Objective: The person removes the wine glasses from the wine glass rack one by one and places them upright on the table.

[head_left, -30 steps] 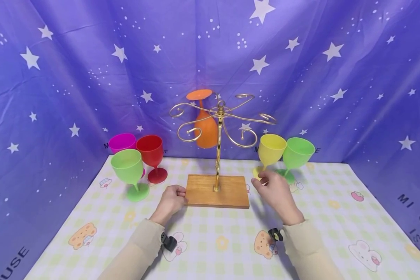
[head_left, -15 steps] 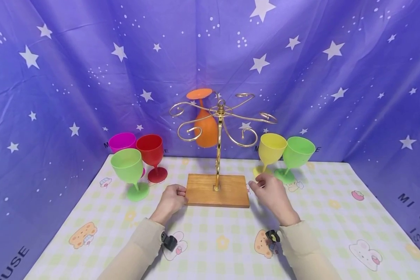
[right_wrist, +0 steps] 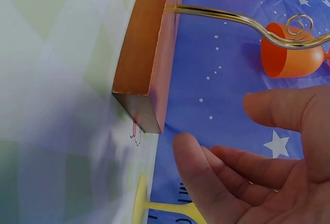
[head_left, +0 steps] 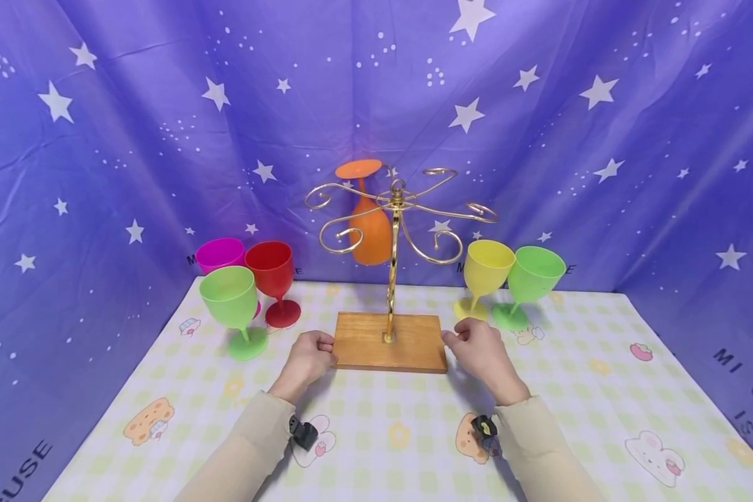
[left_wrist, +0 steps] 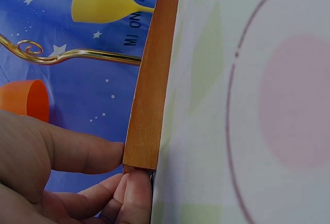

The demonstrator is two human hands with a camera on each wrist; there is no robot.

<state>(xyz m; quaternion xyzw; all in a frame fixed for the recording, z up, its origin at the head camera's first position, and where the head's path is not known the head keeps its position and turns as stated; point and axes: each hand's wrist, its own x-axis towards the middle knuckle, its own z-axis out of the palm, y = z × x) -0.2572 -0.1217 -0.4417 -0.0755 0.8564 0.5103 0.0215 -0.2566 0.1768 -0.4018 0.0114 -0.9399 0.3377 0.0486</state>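
Note:
A gold metal wine glass rack (head_left: 392, 272) with curled arms rises from a wooden base (head_left: 364, 348). My left hand (head_left: 307, 362) pinches the base's left end; in the left wrist view the thumb (left_wrist: 87, 152) lies at its top corner and the fingertips are against the end. My right hand (head_left: 482, 355) is beside the right end. In the right wrist view, a gap separates its spread thumb and fingers (right_wrist: 188, 154) from the wood. Upside down on a back arm hangs an orange goblet (head_left: 371, 233).
At left stand a magenta goblet (head_left: 219, 254), a red goblet (head_left: 271, 268) and a light green goblet (head_left: 229, 300). A yellow goblet (head_left: 486, 268) and a green goblet (head_left: 535, 275) stand at right. Starry blue curtains (head_left: 163, 139) enclose the checkered tablecloth (head_left: 376, 411).
My right hand has moved left and slightly nearer, from in front of the yellow goblet to the base's right end. The left hand, the rack and the goblets have stayed put.

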